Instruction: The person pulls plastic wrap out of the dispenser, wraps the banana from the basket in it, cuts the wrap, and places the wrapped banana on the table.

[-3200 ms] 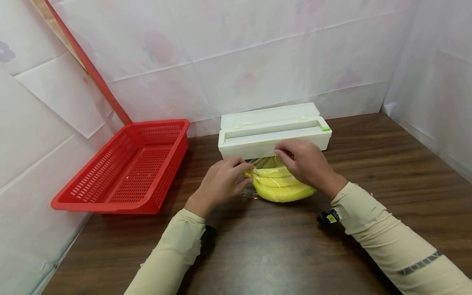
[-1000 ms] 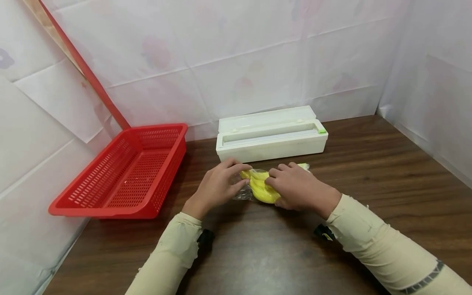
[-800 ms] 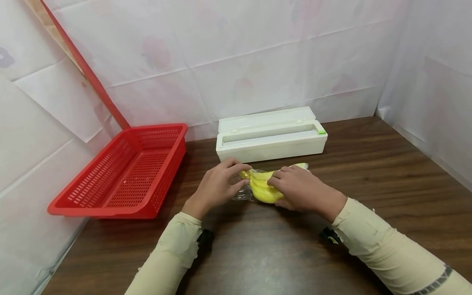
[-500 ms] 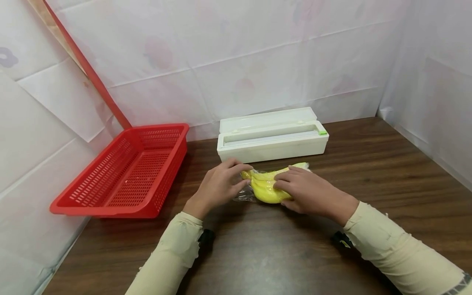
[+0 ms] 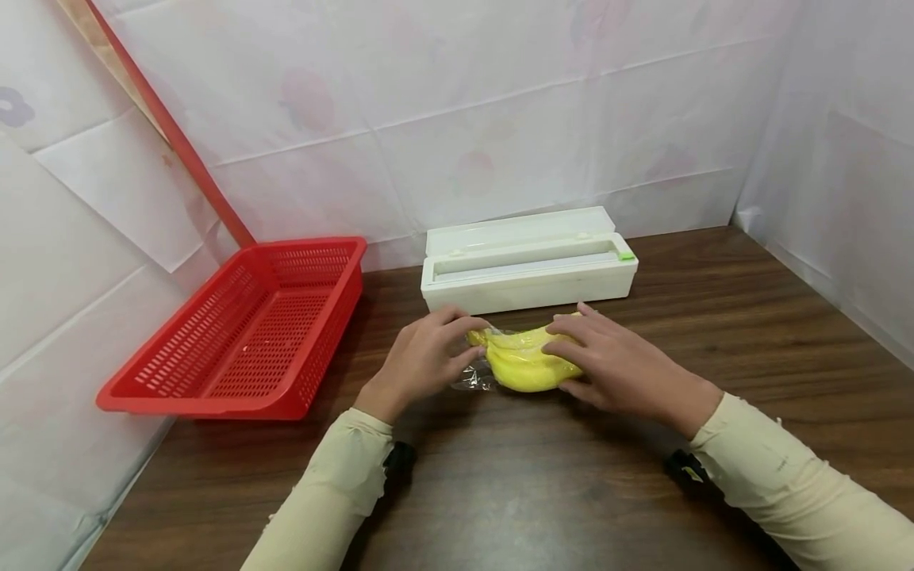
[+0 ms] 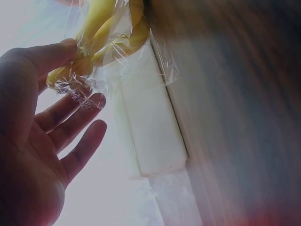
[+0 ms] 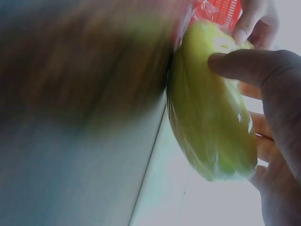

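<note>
A bunch of yellow bananas (image 5: 528, 369) wrapped in clear cling film (image 6: 171, 68) lies in front of the white box. My left hand (image 5: 421, 361) pinches the stem end between thumb and forefinger, its other fingers spread below in the left wrist view. Loose film bunches around the stems there. My right hand (image 5: 617, 361) holds the other end, thumb on the near side and fingers on the far side. That hand hides part of the banana tips in the head view; the right wrist view shows film stretched smooth over them.
Behind the bananas stands a long white cling film box (image 5: 528, 289) with its lid tipped back and a green tab at its right end. A red plastic basket (image 5: 300, 388) sits at the left of the brown wooden table (image 5: 514, 500). Pale sheeting (image 5: 457, 119) covers the walls.
My right hand, earlier at the film on the far side, came down onto the bananas and has slid right along them, uncovering more yellow. My left hand stays at the stems.
</note>
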`<state>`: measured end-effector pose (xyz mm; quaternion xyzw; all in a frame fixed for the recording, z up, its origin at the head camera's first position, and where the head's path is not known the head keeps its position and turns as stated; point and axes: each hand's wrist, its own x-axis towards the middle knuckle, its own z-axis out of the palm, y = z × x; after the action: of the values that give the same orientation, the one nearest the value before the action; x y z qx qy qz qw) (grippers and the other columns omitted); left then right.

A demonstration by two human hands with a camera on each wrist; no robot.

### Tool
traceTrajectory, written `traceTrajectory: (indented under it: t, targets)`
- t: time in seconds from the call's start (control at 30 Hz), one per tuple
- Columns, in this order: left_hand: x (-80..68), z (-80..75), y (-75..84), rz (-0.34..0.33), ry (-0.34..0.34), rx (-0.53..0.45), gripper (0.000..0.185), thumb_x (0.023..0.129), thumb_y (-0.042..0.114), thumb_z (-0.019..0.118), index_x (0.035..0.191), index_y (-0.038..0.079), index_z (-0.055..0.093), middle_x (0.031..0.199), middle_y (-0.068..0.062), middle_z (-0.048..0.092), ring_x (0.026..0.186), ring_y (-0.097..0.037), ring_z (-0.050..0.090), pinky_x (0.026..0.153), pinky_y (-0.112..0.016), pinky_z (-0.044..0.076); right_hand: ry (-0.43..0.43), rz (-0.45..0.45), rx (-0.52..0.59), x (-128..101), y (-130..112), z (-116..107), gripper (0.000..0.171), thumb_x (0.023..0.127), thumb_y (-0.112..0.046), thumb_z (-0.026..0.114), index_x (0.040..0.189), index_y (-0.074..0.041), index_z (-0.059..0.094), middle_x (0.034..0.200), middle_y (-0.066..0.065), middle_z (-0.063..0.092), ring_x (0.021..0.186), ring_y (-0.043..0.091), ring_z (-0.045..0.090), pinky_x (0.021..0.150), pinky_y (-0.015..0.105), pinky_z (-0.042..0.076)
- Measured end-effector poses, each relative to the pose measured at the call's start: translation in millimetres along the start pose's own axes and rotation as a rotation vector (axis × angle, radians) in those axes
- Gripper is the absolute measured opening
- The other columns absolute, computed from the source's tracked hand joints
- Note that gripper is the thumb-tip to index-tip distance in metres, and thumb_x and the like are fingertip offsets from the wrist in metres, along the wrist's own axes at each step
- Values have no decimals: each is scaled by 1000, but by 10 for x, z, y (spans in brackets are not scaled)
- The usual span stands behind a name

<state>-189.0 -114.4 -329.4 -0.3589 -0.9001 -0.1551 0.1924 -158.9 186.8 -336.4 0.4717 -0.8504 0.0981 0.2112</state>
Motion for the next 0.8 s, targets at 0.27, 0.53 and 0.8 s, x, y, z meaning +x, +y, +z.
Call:
traceTrajectory:
  t: [0.27,0.53,0.8]
  targets:
    - [15,-15,0,2,1,0,33,88,31,78,119,23,73,104,7,62,77,-7,54,64,-29,47,-104,134,84,-103,157,-2,64,79,-36,87,133,-12,62,149,16,45,139,37,38,114,61,23]
    - [20,-34,10,21,9,-15,32,88,31,79,118,23,73,104,7,62,77,-8,55,64,-30,48,-115,184,147,-192,272,-7,71,79,-32,87,142,-19,57,155,12,39,143,41,31,109,62,30]
    - [13,-44,5,23,4,-32,34,89,30,78,122,22,71,105,7,61,75,-8,54,63,-30,48,-140,226,198,-183,296,-7,72,82,-28,85,146,-22,54,158,13,33,139,38,38,99,56,45]
